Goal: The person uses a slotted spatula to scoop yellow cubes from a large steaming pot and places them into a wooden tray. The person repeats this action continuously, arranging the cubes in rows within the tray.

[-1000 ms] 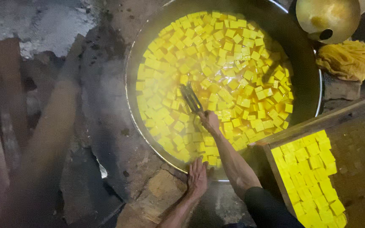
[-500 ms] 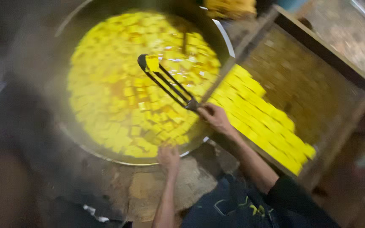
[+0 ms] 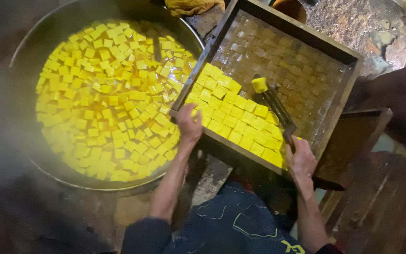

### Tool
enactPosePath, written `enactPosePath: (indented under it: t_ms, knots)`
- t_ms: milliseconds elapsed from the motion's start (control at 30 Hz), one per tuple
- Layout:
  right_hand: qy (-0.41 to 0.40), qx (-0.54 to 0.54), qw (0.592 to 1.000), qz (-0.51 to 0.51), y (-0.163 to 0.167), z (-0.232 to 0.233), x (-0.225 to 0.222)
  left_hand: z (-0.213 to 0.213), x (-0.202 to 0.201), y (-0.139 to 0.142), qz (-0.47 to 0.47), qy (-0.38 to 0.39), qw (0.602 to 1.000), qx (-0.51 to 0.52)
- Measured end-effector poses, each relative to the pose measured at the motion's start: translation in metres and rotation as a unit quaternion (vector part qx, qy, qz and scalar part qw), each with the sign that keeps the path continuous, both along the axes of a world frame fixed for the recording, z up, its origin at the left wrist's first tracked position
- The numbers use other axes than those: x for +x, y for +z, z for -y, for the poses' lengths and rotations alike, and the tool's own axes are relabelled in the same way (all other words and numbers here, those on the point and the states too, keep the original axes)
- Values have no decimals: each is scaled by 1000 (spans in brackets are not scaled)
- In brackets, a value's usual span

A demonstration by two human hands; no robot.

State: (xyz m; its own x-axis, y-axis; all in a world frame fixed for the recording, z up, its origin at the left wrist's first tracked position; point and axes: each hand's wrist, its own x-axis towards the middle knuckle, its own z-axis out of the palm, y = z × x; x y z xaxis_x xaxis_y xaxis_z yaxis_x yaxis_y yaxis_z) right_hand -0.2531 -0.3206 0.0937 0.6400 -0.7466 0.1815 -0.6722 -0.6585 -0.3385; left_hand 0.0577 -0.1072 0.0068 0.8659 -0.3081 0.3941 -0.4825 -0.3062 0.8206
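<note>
Right hand [image 3: 300,160] closed on long dark metal tongs [image 3: 278,113] pinching one yellow cube [image 3: 259,84] above bare middle of dark wooden tray [image 3: 348,89] | left hand [image 3: 190,126] grips tray's near-left corner | step: filling rows | next: a gentle set-down against the filled rows | wide round pan of yellow cubes [image 3: 104,99] beside tray's left edge

We see a small food workshop, dim and rough: at left a very wide metal pan [image 3: 34,40] full of yellow cubes [image 3: 104,99] in liquid, at right a wooden tray [image 3: 339,61], around them stained stone ground [image 3: 367,28]
</note>
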Motion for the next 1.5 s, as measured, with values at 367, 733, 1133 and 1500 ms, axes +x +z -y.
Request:
enactPosePath:
  t_ms: [367, 733, 1133, 1500]
  knots:
    - [-93, 181, 978, 49, -41, 28, -71, 216, -15, 18, 97, -186, 945, 251]
    - [-190, 405, 840, 306, -82, 31, -52, 128, -31, 8, 83, -237, 942, 221]
    - [-153, 557, 773, 264, -72, -10, 49, -106, -25, -29, -30, 130, 991, 29]
    - [-85, 541, 800, 245, -91, 12, 44, -255, -147, -46, -189, 309, 900, 243]
